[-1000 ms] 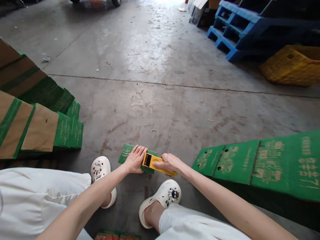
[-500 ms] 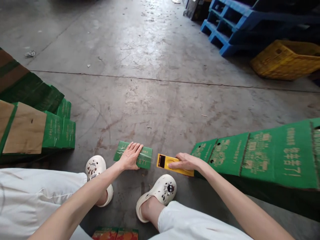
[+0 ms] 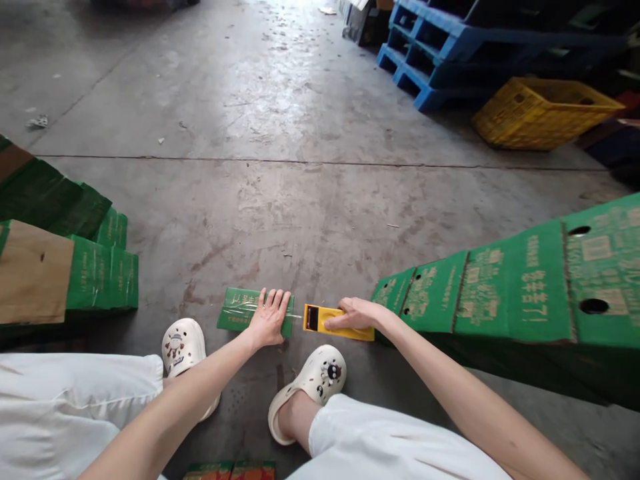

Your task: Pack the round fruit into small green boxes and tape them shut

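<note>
My left hand rests across the right end of a small green carton on the floor, fingers stretched over its top. Clear tape shines along the carton's top, and a thin strip spans from its right end to a yellow tape dispenser. Around the dispenser's body my right hand is closed. The dispenser's front end points left, a short gap from the carton. My two white clogs stand on the near side of both.
Large green cartons line the right side. More green and brown cartons are stacked at left. Red-and-green boxes show at the bottom edge. Blue pallets and a yellow crate stand at the far right.
My left hand has slid rightward along the carton to its right end. The tape strip between carton and dispenser shows more clearly. The whole view has shifted slightly.
</note>
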Motion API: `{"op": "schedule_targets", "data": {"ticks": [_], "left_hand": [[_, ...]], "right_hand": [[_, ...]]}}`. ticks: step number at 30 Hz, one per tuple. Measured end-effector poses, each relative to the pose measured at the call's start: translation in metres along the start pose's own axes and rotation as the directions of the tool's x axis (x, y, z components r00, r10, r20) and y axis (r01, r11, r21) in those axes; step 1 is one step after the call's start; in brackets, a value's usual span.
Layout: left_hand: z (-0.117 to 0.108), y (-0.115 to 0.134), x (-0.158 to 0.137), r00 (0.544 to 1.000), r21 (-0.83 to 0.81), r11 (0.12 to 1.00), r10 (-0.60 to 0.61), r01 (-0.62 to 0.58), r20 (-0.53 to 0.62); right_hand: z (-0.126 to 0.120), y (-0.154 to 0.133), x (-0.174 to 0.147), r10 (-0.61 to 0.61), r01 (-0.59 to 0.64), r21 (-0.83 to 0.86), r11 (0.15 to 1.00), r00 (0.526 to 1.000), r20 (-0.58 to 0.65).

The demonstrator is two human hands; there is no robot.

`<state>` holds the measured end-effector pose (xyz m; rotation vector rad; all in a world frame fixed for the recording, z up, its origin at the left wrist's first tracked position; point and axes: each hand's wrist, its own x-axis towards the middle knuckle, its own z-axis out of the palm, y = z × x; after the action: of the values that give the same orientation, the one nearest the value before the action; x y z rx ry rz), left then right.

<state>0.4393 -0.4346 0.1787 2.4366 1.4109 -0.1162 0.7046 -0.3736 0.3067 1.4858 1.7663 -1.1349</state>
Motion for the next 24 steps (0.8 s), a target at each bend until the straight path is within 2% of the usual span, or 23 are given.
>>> {"op": "schedule_targets", "data": {"ticks": [5, 9, 12, 15, 18, 21, 24], "left_hand": [[-0.002, -0.005, -0.006, 1.0, 0.011, 1.0, 0.022, -0.022, -0.011], [0.002, -0.005, -0.006, 0.999, 0.032, 0.999, 0.037, -0.037, -0.01], [0.005, -0.004, -0.006, 0.999, 0.052, 0.998, 0.036, -0.035, -0.019], [0.007, -0.004, -0.007, 0.999, 0.06, 0.998, 0.034, -0.031, -0.04], [0.009, -0.004, -0.008, 0.998, 0.062, 0.997, 0.037, -0.034, -0.054], [0.011, -0.005, -0.008, 0.997, 0.054, 0.998, 0.038, -0.035, -0.061], [0.012, -0.005, -0.006, 0.997, 0.05, 0.998, 0.036, -0.033, -0.067]], "right_hand": [[-0.013, 0.0, -0.033, -0.03, 0.03, -0.03, 0.999, 0.999, -0.013], [-0.011, 0.017, -0.057, 0.075, -0.076, -0.02, 0.997, 0.996, -0.045], [0.0, 0.027, -0.057, 0.14, -0.142, -0.036, 0.989, 0.989, -0.055], [0.012, 0.026, -0.037, 0.187, -0.195, -0.1, 0.976, 0.979, -0.086], [0.023, 0.011, -0.005, 0.234, -0.242, -0.092, 0.966, 0.968, -0.09], [0.038, -0.02, 0.032, 0.219, -0.226, -0.069, 0.972, 0.972, -0.089], [0.051, -0.055, 0.064, 0.156, -0.162, -0.044, 0.986, 0.98, -0.128]]}}
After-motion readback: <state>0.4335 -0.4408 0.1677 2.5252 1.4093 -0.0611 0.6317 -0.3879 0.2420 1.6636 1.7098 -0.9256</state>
